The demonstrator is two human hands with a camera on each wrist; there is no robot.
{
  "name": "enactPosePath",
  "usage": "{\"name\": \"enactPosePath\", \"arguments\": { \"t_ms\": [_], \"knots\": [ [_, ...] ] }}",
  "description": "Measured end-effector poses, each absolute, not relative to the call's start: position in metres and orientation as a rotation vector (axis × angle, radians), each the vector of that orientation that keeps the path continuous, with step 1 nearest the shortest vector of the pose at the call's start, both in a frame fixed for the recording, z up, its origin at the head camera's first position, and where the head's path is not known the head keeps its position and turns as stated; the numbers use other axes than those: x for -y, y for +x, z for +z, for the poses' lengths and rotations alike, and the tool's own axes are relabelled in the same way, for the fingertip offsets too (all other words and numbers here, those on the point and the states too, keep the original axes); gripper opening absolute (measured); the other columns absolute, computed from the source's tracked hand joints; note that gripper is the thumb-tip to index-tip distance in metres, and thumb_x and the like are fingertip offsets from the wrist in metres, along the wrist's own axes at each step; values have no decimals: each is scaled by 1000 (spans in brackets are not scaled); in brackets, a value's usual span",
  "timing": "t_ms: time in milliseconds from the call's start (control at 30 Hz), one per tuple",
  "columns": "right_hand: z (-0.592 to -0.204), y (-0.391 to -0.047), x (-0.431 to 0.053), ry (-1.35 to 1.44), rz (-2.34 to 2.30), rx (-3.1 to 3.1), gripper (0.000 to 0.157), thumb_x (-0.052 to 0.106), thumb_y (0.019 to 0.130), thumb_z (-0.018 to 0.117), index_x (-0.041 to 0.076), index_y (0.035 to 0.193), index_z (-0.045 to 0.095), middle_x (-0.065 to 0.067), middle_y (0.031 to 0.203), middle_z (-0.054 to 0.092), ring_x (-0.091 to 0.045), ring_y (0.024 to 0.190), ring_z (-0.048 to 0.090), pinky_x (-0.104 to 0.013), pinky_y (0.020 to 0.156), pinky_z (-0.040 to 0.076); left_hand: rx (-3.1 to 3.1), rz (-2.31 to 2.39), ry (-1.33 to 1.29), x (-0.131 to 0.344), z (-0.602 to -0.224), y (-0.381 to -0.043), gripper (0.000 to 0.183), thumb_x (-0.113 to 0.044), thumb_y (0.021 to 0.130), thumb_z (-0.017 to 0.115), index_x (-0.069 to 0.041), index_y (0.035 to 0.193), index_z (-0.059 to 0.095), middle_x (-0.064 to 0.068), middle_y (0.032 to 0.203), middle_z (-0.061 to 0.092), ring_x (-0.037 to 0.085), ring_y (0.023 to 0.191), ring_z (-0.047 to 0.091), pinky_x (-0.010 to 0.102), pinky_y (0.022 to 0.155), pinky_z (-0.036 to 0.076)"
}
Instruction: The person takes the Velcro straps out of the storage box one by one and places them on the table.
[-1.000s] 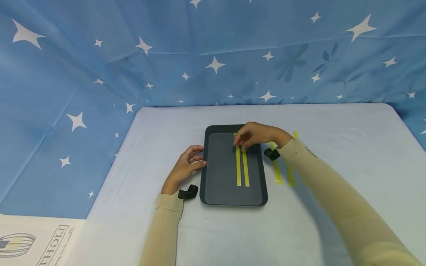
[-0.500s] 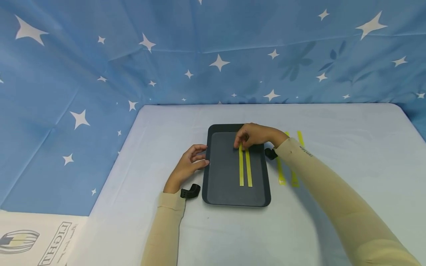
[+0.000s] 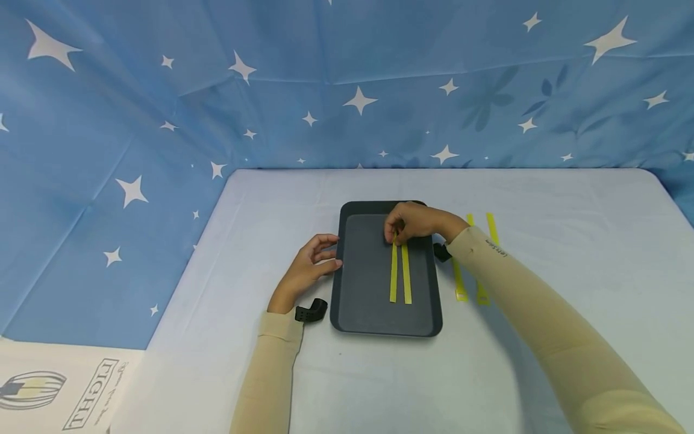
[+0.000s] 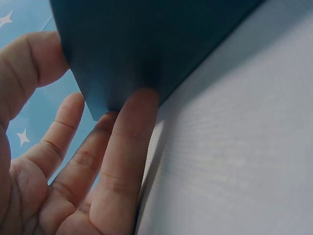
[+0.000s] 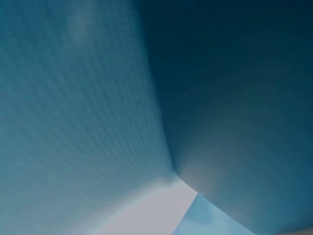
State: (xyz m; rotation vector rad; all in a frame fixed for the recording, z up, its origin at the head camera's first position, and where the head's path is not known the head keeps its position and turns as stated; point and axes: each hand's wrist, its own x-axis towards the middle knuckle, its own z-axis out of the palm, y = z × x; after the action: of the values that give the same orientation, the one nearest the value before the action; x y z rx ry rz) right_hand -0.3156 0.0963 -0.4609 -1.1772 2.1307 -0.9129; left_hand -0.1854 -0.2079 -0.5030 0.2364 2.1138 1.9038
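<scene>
A dark grey rectangular tray (image 3: 362,301) lies on the table with two yellow strips lengthwise in it. My right hand (image 3: 416,220) reaches over the tray's far half and pinches the upper end of the left yellow strip (image 3: 393,277) between thumb and fingers. Beside that one, the right yellow strip (image 3: 406,277) lies nearly parallel, its far end partly behind the hand. At the tray's left side, my left hand (image 3: 306,268) touches the outer wall with relaxed fingertips and thumb. In the left wrist view, the fingers (image 4: 124,161) rest against the tray wall (image 4: 132,58).
More yellow strips (image 3: 459,289) lie on the white cloth (image 3: 569,241) right of the tray, partly covered by the right sleeve (image 3: 542,325). A printed cream panel (image 3: 70,386) shows at lower left. A blue star-patterned curtain (image 3: 303,72) hangs behind the table.
The whole head view has shifted slightly. My right hand keeps near the far end of the left strip, which now looks narrower and slightly tilted. My left hand stays at the tray's side.
</scene>
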Motion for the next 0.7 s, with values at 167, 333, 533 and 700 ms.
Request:
{"name": "enactPosePath", "arguments": {
  "t_ms": [167,333,533,700],
  "knots": [
    [-463,-317,-99,-1200,-976,-2118,13,-8,94,79,4,90,76,-5,90,72,-21,72,60,-35,68,53,-2111,1904,227,207,-502,-185,58,-1,100,68,3,154,47,25,163,45,41,139,55,31,96,59],
    [-461,-317,-105,-1241,-1151,-2042,9,-10,95,76,-2,96,73,-15,93,71,-28,73,61,-36,70,55,-2115,1899,235,207,-503,-185,57,-2,102,67,3,154,46,26,163,44,43,141,53,32,97,58],
    [-452,-309,-115,-1139,-1294,-2026,15,-9,98,74,-11,112,73,-21,105,73,-23,89,69,-40,80,59,-2126,1891,224,207,-502,-185,57,-1,101,68,3,154,47,25,164,44,42,140,54,32,97,58],
    [-449,-302,-122,-1057,-1369,-2062,18,-6,101,70,-10,118,75,-21,107,73,-33,93,69,-43,85,61,-2127,1887,214,207,-504,-186,57,-1,101,68,3,154,47,24,164,44,41,140,54,33,97,58]
  ]
}}
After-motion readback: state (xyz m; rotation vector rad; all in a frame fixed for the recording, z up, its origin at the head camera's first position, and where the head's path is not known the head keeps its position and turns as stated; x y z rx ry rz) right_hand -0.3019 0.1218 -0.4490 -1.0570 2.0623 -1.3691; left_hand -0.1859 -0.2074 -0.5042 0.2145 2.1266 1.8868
